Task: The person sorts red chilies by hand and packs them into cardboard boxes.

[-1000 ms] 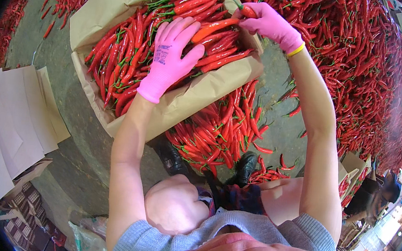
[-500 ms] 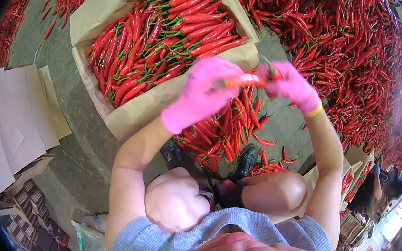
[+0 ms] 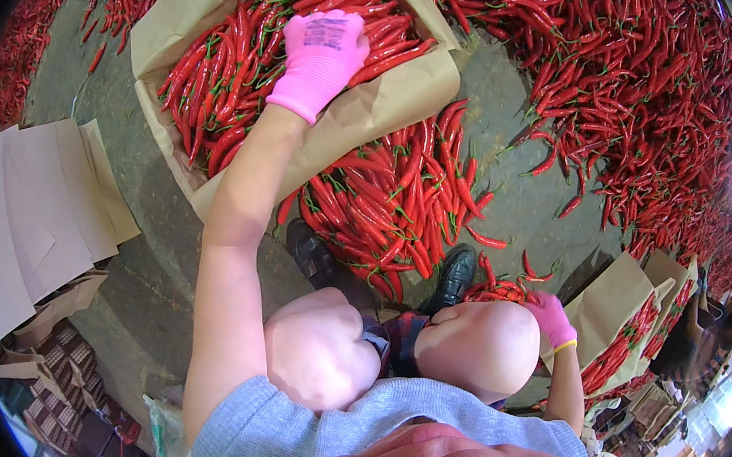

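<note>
My left hand [image 3: 322, 56], in a pink knit glove, lies over the red chili peppers [image 3: 230, 80] in a paper-lined box [image 3: 397, 107]. Its fingers curl down out of sight, and whatever they hold is hidden. Beside my right knee, my right hand [image 3: 553, 320], gloved in pink with a yellow cuff edge, reaches down at a small heap of chili peppers [image 3: 498, 289]. The knee and the angle hide most of its fingers. Between box and shoes lies a loose pile of chili peppers [image 3: 387, 199] with green stems.
A huge heap of chili peppers [image 3: 665, 99] covers the floor at the far right. Flat cardboard sheets [image 3: 47, 204] are stacked at left. Brown paper-lined boxes [image 3: 613, 299] with chili peppers stand at right, near another person [image 3: 693, 343]. My black shoes [image 3: 454, 278] flank the near pile.
My hands, together over the near pile with a chili pepper, have parted. The left moved up and left into the box; the right came down beside my right knee.
</note>
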{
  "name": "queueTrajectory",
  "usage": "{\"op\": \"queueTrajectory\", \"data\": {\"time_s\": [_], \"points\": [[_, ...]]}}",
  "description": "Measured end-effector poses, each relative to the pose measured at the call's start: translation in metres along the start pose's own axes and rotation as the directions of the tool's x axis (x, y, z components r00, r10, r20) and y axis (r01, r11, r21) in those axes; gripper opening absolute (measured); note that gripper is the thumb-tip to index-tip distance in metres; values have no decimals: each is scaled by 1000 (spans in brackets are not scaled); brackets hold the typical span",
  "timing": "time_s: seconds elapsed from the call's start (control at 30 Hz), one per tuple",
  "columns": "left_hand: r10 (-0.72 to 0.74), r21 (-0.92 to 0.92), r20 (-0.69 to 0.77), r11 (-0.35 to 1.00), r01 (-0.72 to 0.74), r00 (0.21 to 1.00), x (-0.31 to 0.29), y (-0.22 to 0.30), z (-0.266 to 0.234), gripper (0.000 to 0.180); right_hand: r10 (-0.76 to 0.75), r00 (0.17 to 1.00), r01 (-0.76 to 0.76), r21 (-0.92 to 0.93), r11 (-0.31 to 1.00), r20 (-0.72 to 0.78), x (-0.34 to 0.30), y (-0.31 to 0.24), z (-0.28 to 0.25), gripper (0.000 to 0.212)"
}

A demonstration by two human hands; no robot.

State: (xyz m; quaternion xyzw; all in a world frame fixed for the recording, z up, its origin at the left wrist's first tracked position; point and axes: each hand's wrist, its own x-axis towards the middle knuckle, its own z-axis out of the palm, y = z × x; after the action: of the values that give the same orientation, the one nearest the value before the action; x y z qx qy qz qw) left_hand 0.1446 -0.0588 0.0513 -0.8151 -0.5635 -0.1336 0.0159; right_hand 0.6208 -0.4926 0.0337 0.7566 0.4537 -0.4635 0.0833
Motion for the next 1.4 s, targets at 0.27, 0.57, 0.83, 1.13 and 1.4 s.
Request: {"op": "queueTrajectory", "data": {"time_s": [0.27, 0.57, 0.83, 1.13, 1.4], "points": [[-316, -427, 41, 852, 302, 948, -54, -27, -45, 25, -639, 658, 647, -134, 750, -398, 114, -245, -85, 25], [60, -14, -187, 998, -64, 981, -65, -22, -6, 15, -946, 202, 890, -356, 285, -253, 185, -464, -91, 22], [-30, -408, -337, 905, -117, 941, -60, -18, -25, 25, -974, 99, 914, -368, 170, -204, 194, -487, -88, 22], [-60, -58, -128, 997, 53, 990, -3, -51, -1, 27, -975, 182, 535, -845, -13, 130, 228, -501, -90, 34], [-130, -74, 116, 988, 139, 985, 2, -55, 2, 23, -964, 146, 614, -784, -89, 223, 233, -508, -111, 27]]}}
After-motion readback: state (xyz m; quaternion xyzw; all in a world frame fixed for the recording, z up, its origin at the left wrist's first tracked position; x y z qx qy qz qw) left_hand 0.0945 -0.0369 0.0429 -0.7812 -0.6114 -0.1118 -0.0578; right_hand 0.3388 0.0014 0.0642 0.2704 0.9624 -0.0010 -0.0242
